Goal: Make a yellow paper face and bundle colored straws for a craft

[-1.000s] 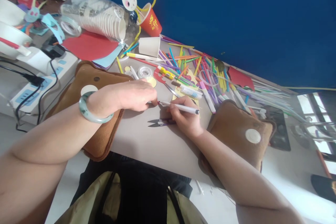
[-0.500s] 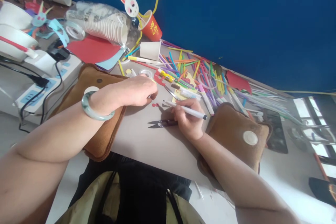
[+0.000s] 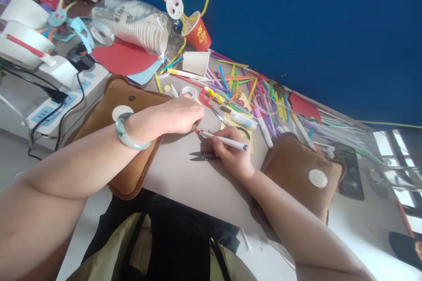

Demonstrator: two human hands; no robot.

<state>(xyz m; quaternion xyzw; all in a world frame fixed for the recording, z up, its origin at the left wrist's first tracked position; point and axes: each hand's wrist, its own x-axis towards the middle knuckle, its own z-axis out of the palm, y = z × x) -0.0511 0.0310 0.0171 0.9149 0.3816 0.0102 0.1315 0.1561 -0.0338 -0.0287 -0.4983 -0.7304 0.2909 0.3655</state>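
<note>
A white pen [image 3: 232,142] meets small red pieces [image 3: 198,131] on the counter [image 3: 184,180].
The right hand [image 3: 233,149] pinches the pen between thumb and fingers, its tip right at the red pieces, which lie just beside the left hand [image 3: 183,115]. The left fingers curl downward; from here I can't tell whether they pinch anything. Dark snips [image 3: 195,157] lie near the right hand, partly hidden by it, and a brown cushion [image 3: 132,180] sits beneath the left wrist, ringed by a bangle [image 3: 120,132].
</note>
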